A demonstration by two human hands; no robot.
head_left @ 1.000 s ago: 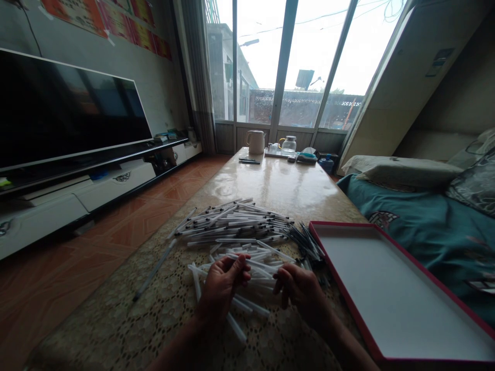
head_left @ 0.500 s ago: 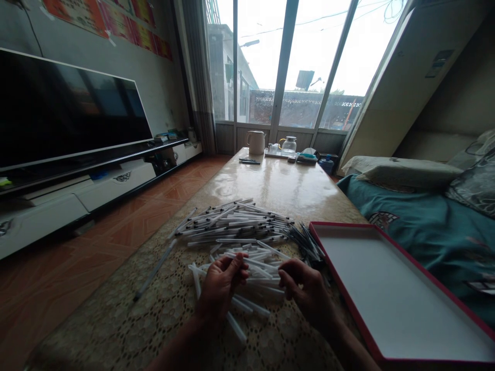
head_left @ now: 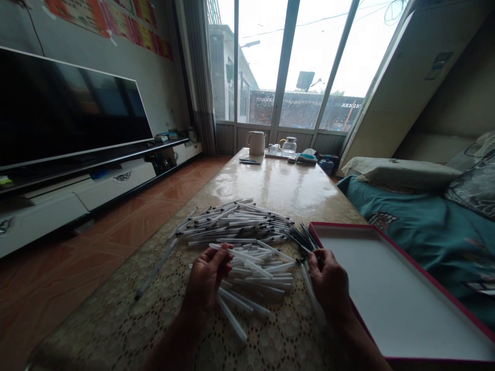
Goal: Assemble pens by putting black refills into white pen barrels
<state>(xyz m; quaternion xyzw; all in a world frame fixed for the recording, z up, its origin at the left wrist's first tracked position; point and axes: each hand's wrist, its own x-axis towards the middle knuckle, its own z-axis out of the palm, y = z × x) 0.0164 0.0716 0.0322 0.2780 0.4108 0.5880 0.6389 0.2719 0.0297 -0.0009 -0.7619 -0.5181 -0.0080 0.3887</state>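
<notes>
My left hand point(head_left: 207, 278) is closed, pinching a white pen barrel point(head_left: 251, 262) that slants down to the right over a loose heap of white pen barrels point(head_left: 270, 281). On the right, my right hand point(head_left: 328, 273) has its fingers drawn together at the near end of a bundle of thin black pen refills point(head_left: 302, 238). Whatever is between those fingertips is hidden. A pale tube point(head_left: 308, 283) lies just left of that hand. Beyond both hands is a wide pile of white pens with dark ends point(head_left: 235, 221).
A shallow red-rimmed white tray point(head_left: 402, 293) stands at the right of the patterned table point(head_left: 116, 330). One single pen point(head_left: 157, 270) lies apart at left. At the far end are a kettle point(head_left: 256, 142), a glass jug point(head_left: 289, 147) and a tissue pack point(head_left: 307, 157).
My right hand has moved right, from above the white barrels to the black refills. My left hand has shifted slightly left, and the barrel in it now shows more clearly.
</notes>
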